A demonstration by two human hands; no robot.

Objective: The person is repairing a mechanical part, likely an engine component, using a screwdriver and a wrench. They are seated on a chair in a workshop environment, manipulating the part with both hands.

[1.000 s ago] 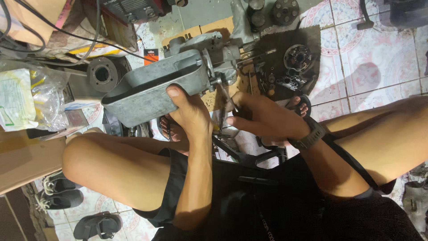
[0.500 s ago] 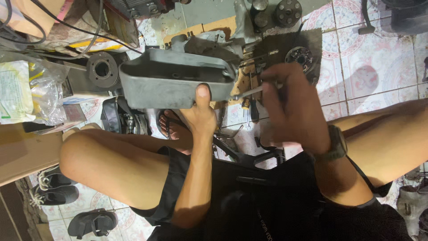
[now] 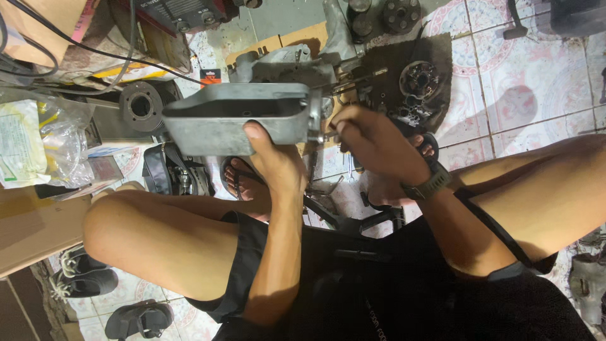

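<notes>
Cluttered tiled floor below: left hand keeps gripping the grey casing, right hand has dropped back to its edge, closed on a small tool.

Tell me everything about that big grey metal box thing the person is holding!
The grey metal casing looks like dull cast metal, a long tray shape with rounded corners and a hollow, dark inside. It is held up above the tiled floor, its open side facing away from the person. The left hand grips its near wall, thumb on the outside. The right hand works at its right end, where a small flange sticks out.
</notes>
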